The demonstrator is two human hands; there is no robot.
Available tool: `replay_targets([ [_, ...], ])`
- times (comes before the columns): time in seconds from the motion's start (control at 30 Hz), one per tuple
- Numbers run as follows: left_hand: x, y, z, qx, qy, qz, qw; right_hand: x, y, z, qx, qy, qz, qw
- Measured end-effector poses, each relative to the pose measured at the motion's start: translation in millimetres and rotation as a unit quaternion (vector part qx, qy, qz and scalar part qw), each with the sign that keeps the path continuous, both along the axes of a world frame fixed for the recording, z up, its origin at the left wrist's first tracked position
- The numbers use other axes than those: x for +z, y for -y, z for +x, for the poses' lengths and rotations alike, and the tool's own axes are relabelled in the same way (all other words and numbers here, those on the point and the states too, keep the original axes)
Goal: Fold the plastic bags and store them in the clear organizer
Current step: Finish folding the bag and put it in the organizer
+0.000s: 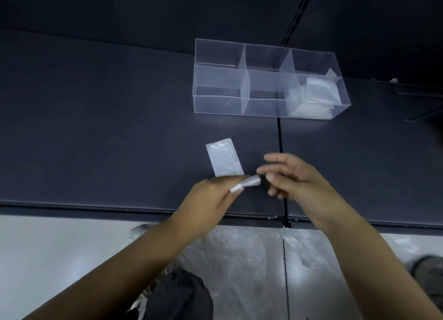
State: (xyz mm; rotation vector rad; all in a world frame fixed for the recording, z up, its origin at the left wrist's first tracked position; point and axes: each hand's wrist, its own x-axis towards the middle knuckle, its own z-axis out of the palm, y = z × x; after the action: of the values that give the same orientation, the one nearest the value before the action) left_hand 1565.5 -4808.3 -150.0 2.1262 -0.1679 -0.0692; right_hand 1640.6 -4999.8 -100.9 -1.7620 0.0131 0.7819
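A clear plastic bag [224,159], folded into a narrow strip, lies on the dark table. My left hand [213,197] holds its near end, and a bit of the plastic [251,181] sticks out past the fingers. My right hand [292,178] hovers just right of that end with fingers loosely spread, holding nothing. The clear organizer [242,99] with its compartments stands at the back of the table. Folded bags [316,94] fill its right-hand compartment.
The dark table [107,127] has a seam running front to back under my right hand. Loose clear plastic bags [235,259] lie on the light floor below the table's front edge, beside a dark object [182,295].
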Motion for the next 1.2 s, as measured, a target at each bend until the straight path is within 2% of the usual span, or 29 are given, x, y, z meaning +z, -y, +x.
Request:
replay_targets([
  [0.07,5.3,-6.7,5.8,0.027,-0.069,-0.065,0.995,0.0,-4.7,2.2,0.058,0.041,0.005,0.997],
  [0.13,8.0,-13.2,16.3,0.065,-0.102,-0.092,0.988,-7.3,-15.8,2.1,0.082,0.04,-0.001,0.996],
  [0.2,7.4,-18.0,27.1,0.095,-0.15,-0.137,0.975,-16.9,-28.6,1.5,0.061,0.052,-0.037,0.996],
  [0.3,3.9,-20.9,38.0,0.135,-0.235,-0.278,0.921,-29.0,-43.1,3.7,-0.015,0.07,-0.071,0.995],
  [0.4,3.5,-20.1,43.2,0.171,-0.253,-0.344,0.888,-35.8,-53.0,7.5,-0.064,0.091,-0.096,0.989],
  [0.47,4.6,-18.5,45.0,0.223,-0.237,-0.347,0.88,-37.4,-57.9,10.3,-0.072,0.101,-0.124,0.984],
  [0.53,4.2,-19.9,43.7,0.285,-0.151,-0.273,0.906,-38.3,-61.2,13.6,-0.073,0.106,-0.142,0.981],
  [0.6,1.4,-23.8,39.4,0.298,0.019,-0.083,0.951,-38.6,-63.5,15.9,-0.073,0.106,-0.155,0.98],
  [0.67,-3.4,-23.4,35.3,0.202,0.168,0.135,0.956,-39.2,-65.2,16.1,-0.071,0.11,-0.158,0.979],
  [0.7,-8.3,-20.8,33.7,0.143,0.2,0.207,0.947,-39.3,-65.7,15.6,-0.069,0.111,-0.158,0.979],
  [0.73,-13.3,-18.1,32.6,0.094,0.194,0.255,0.942,-39.6,-66.4,15.1,-0.069,0.11,-0.158,0.979],
  [0.8,-20.7,-15.5,30.6,0.042,0.121,0.314,0.941,-39.6,-67.7,14.4,-0.074,0.113,-0.163,0.977],
  [0.87,-27.2,-20.6,30.5,0.032,0.055,0.356,0.932,-40.7,-70.0,13.2,-0.08,0.131,-0.187,0.97],
  [0.93,-31.6,-26.8,32.2,0.031,0.029,0.382,0.923,-42.8,-74.2,8.7,-0.079,0.158,-0.22,0.959],
  [1.0,-32.5,-30.1,34.2,0.019,0.01,0.396,0.918,-48.4,-78.0,0.7,-0.065,0.219,-0.267,0.936],
  [1.1,-33.6,-32.5,35.3,0.009,-0.004,0.414,0.91,-60.8,-75.3,-11.9,-0.05,0.315,-0.351,0.88],
  [1.2,-35.2,-34.1,36.4,0.013,-0.016,0.423,0.906,-67.5,-67.9,-15.2,-0.061,0.359,-0.365,0.857],
])
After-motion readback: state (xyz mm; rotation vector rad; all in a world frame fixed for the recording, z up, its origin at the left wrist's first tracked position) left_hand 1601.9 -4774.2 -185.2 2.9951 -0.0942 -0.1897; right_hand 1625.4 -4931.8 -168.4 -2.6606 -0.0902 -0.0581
